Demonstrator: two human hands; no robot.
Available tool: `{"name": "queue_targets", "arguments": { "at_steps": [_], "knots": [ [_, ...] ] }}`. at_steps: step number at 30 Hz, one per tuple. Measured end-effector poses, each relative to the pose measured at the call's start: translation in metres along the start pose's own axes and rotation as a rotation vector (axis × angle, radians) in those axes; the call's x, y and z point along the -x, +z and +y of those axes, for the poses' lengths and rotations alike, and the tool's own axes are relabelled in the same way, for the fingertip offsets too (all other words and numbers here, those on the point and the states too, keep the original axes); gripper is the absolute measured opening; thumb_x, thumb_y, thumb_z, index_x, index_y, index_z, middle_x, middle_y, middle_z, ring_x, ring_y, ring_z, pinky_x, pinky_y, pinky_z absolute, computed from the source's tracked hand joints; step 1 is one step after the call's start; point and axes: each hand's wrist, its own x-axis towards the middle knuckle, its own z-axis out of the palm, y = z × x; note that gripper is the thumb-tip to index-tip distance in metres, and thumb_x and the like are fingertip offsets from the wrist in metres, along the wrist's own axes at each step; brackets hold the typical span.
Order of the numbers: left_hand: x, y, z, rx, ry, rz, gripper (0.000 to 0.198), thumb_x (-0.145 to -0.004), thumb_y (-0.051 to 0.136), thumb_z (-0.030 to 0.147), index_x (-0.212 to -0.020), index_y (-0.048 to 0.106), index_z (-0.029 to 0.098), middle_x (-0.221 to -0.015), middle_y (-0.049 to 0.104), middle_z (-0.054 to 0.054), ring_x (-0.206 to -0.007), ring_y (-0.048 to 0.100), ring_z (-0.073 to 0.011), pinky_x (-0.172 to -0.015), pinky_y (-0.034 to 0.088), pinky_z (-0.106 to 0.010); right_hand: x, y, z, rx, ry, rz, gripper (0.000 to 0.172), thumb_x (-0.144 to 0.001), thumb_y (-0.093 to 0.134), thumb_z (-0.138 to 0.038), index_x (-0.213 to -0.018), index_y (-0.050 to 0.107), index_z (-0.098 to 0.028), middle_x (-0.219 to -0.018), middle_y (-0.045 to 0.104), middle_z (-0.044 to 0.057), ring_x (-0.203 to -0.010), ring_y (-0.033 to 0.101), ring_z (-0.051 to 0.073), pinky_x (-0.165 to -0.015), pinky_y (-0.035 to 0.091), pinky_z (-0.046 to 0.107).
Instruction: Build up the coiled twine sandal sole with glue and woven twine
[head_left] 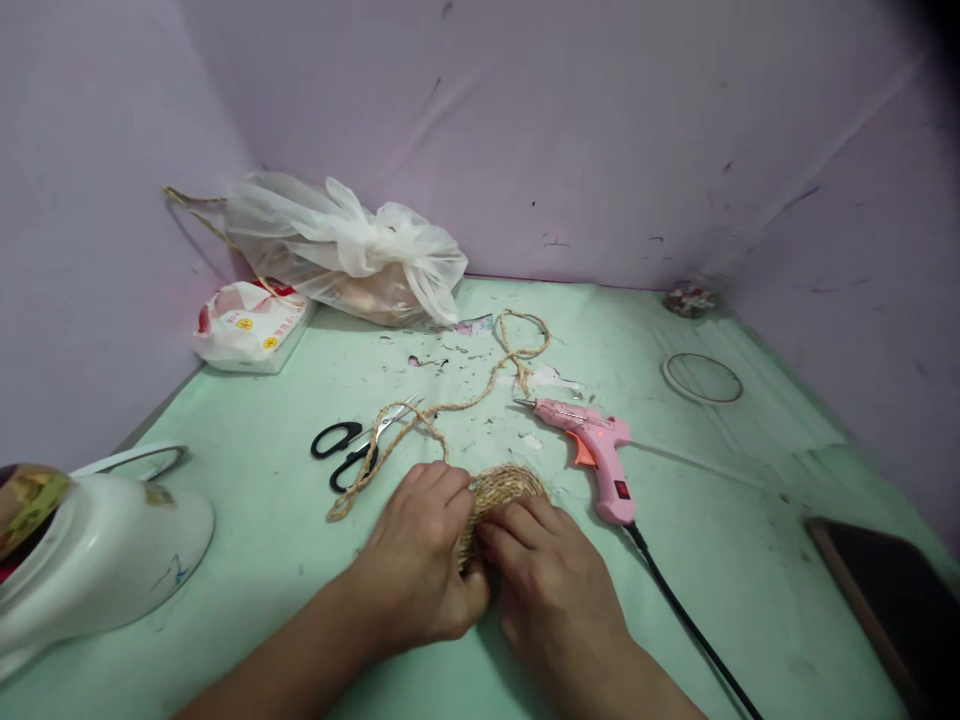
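Note:
Between my two hands is a round coil of tan straw cord [510, 482], its far part showing above my fingers and its near part hidden. My left hand [427, 545] grips the coil's left side, fingers curled over it and thumb below. On the near right of the coil my right hand [551, 570] is closed, its fingertips pressed against the cord. A loose length of braided cord [457, 405] runs from beside my left hand in loops across the table. Under part of it lie black-handled scissors [367, 447]. A pink glue gun [592, 440] rests on its side at the right.
A tied plastic bag [345, 250] and a white packet [251, 330] sit at the back left. White plastic headgear [142, 560] stands at the left edge. A clear ring [671, 385], a phone [885, 600] and the glue gun's black cable [686, 610] are on the right.

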Motion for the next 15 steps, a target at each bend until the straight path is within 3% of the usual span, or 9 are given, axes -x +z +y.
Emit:
{"name": "queue_targets", "arguments": {
  "at_steps": [5,8,15],
  "knots": [
    [0.003,-0.006,0.0,-0.023,-0.045,0.016,0.025,-0.061,0.054,0.021,-0.086,0.057,0.017,-0.087,0.056,-0.008,-0.087,0.049,-0.0251,-0.08,0.038,-0.043,0.012,0.001,0.002,-0.032,0.002,0.063,0.028,-0.075,0.045,-0.002,-0.092,0.063,-0.013,-0.083,0.063,0.008,-0.074,0.051,0.019,-0.065,0.045,0.032],
    [0.004,-0.008,0.003,-0.02,-0.067,0.018,0.028,-0.062,0.053,0.019,-0.089,0.057,0.017,-0.088,0.055,-0.007,-0.088,0.049,-0.0245,-0.081,0.038,-0.042,0.014,0.004,0.001,0.108,-0.046,0.005,0.039,-0.072,0.044,-0.001,-0.107,0.059,-0.008,-0.09,0.062,0.013,-0.077,0.05,0.023,-0.065,0.045,0.036],
    [-0.001,-0.003,0.003,-0.009,-0.039,0.009,0.012,-0.058,0.052,0.015,-0.07,0.051,0.018,-0.08,0.051,-0.007,-0.081,0.047,-0.0239,-0.074,0.04,-0.04,0.003,0.004,-0.002,0.313,-0.124,-0.105,0.034,-0.067,0.052,-0.003,-0.099,0.063,-0.008,-0.083,0.064,0.01,-0.073,0.05,0.023,-0.064,0.041,0.035]
  ]
}}
